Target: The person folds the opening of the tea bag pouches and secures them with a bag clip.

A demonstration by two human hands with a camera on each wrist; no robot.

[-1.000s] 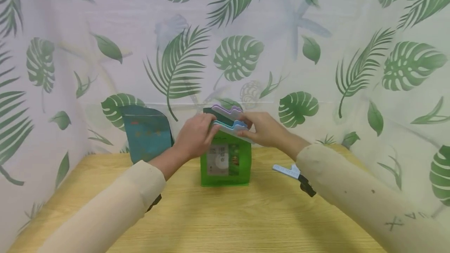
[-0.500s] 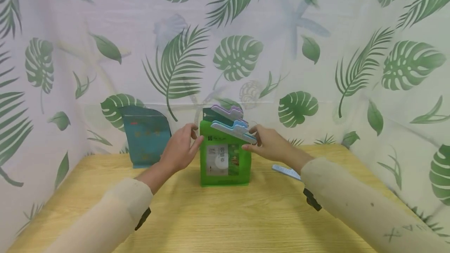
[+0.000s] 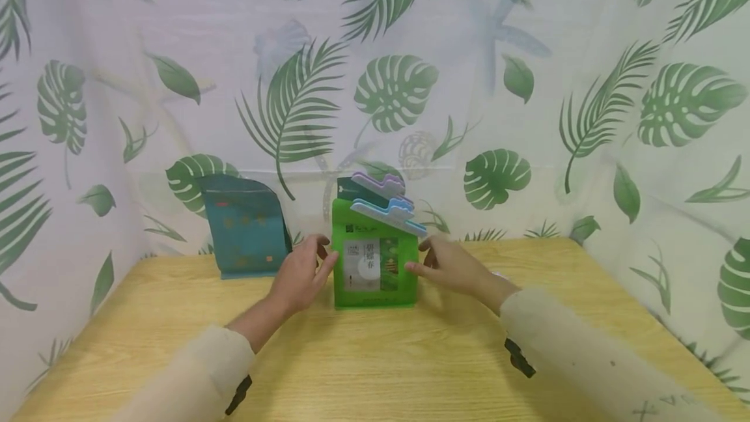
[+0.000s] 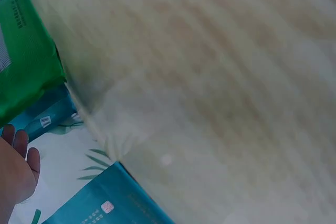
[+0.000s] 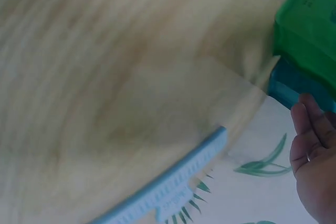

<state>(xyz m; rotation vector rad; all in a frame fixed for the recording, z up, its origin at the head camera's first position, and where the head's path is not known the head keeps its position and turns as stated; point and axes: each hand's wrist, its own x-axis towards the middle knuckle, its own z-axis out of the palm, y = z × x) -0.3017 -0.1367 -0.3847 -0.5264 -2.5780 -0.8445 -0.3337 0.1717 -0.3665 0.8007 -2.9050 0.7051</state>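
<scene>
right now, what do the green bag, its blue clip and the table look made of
Green bag: probably plastic film, satin, going by its soft edges and faint sheen.
Blue clip: likely hard matte plastic, with a straight moulded-looking bar.
Table: smooth wood or wood-look laminate, from the grain streaks; can't tell which.

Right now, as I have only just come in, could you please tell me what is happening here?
A person has the left hand and right hand at either side of an upright green pouch on the table. A blue clip sits slanted across its top. Behind it, a purple clip is on a teal pouch. Another teal pouch, without clip, stands to the left; a loose clip lies to the right.
</scene>
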